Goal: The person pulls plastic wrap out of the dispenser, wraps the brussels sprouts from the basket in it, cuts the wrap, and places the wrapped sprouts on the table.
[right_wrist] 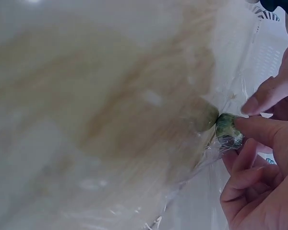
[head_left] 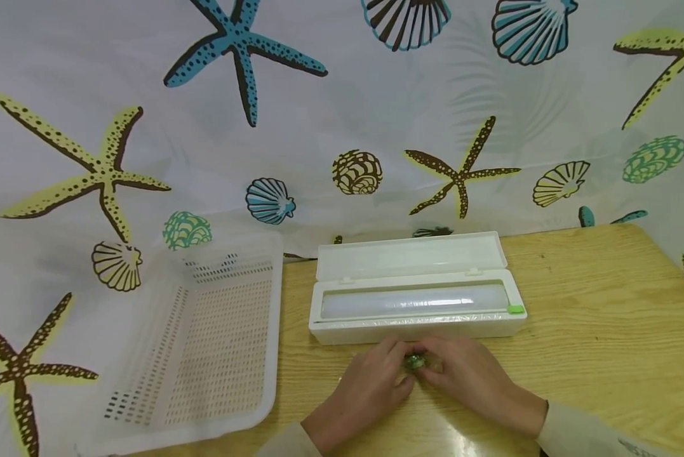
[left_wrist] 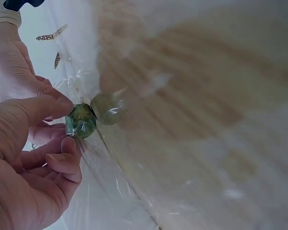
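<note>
Between my fingertips is a small, round green item [head_left: 414,362] wrapped in clear plastic film [left_wrist: 116,191]; what lies inside the wrap cannot be told. My left hand [head_left: 376,384] pinches it from the left with curled fingers. From the other side, my right hand [head_left: 470,377] holds it, index finger lying along the item in the right wrist view. Loose film spreads around it, close over the tabletop, and a green reflection shows beside it. Just beyond both hands stands a white cling film box [head_left: 416,331], its lid raised and a roll [head_left: 416,301] inside.
A white perforated plastic basket [head_left: 270,355] stands at the left. The wooden table [head_left: 604,330] extends to the right of the box. Behind it hangs a white cloth [head_left: 319,127] printed with starfish and shells. A bright green tab [head_left: 515,309] sits at the box's right front corner.
</note>
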Demonstrator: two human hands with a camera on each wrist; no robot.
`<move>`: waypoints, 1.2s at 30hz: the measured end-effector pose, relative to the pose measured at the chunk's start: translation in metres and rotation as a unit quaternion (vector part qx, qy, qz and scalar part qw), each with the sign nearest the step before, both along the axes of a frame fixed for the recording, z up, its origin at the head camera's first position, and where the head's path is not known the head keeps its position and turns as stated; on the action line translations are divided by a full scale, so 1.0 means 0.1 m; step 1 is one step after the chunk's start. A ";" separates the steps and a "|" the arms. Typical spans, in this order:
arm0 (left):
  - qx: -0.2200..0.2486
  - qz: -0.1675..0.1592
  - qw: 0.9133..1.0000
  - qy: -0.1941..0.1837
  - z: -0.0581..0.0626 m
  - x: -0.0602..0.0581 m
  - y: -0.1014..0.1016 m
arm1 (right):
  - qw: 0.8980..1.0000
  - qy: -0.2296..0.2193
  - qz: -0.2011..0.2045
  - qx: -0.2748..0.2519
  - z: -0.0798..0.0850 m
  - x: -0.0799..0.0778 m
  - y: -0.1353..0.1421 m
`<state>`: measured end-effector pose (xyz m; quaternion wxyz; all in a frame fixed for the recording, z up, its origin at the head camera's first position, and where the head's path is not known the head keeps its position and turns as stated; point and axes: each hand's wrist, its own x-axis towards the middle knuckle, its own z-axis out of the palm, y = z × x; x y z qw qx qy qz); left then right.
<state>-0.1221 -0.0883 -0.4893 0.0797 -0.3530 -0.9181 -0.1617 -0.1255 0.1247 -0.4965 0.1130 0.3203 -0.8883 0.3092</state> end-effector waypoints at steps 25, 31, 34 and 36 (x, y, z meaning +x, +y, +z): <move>-0.043 0.018 0.996 0.079 -0.02 0.02 0.07 | 0.990 0.096 -0.075 -0.076 0.30 0.01 0.43; -0.029 0.014 0.997 0.071 -0.02 0.05 0.06 | 0.983 0.095 -0.156 -0.024 0.33 -0.12 0.93; -0.013 0.009 0.997 0.071 0.03 0.04 0.08 | 0.984 0.065 -0.166 0.033 0.30 -0.14 1.11; 0.008 0.002 0.997 0.073 0.09 0.02 0.10 | 0.985 0.034 -0.159 0.053 0.27 -0.15 1.19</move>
